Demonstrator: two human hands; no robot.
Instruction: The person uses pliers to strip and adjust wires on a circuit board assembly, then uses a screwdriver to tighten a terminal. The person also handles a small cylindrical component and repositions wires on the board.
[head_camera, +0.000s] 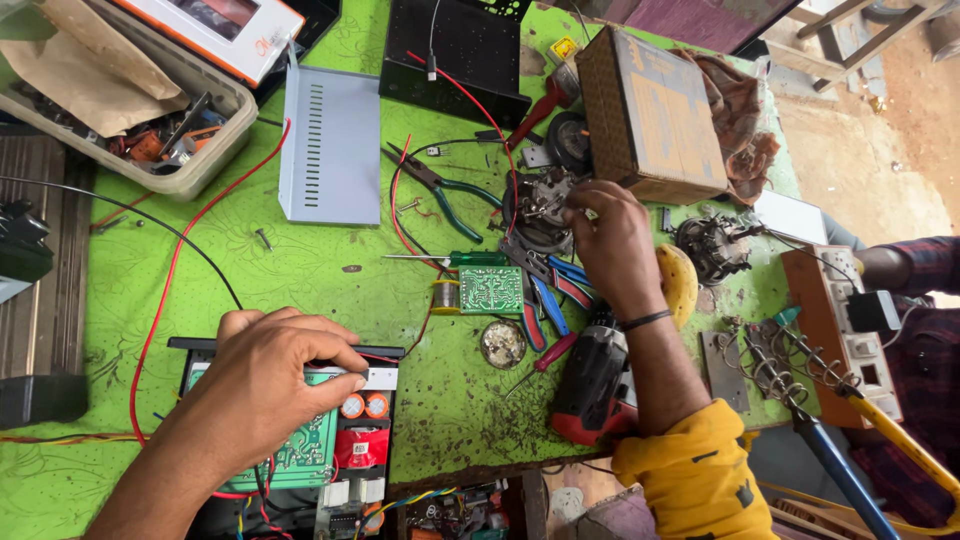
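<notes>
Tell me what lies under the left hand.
Under the left hand sits an open black chassis holding a green circuit board, orange-topped capacitors and a red component. The board's middle is covered.

A small circuit board (490, 289) lies between pliers (445, 190) behind and a round disc (503, 343) in front.
</notes>
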